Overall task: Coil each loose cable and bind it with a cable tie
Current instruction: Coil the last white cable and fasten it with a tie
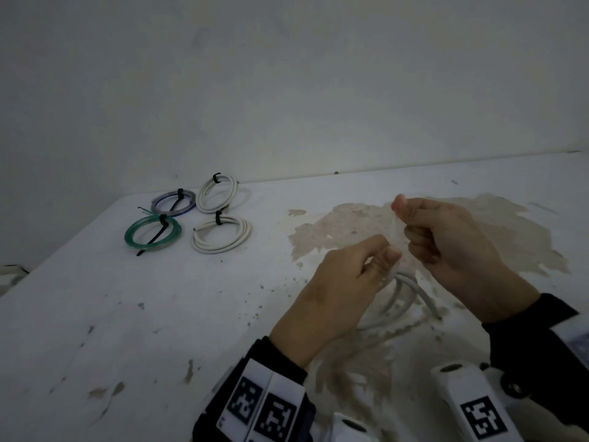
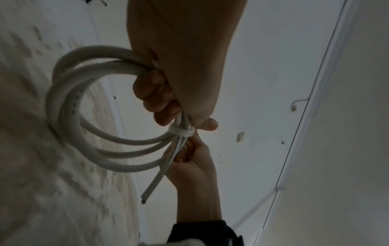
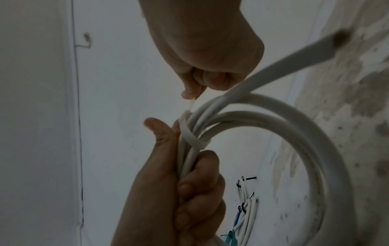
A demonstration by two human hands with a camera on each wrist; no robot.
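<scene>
From the head view, I am holding my left hand [image 1: 331, 301] and right hand [image 1: 452, 247] raised over the stained white table [image 1: 159, 314]; four bound coils are lying at its far left: a green coil [image 1: 152, 232], a grey-blue coil [image 1: 173, 202] and two white coils [image 1: 221, 239], each with a black tie. In the left wrist view, my left fingers [image 2: 155, 93] are curling round the smooth round loops of the white cable [image 2: 69, 106], with a white cable tie [image 2: 181, 131] circling the bunch. In the right wrist view, my right hand [image 3: 206, 66] is pinching the tie's thin tail [image 3: 192, 104] just above my left thumb [image 3: 160, 131].
</scene>
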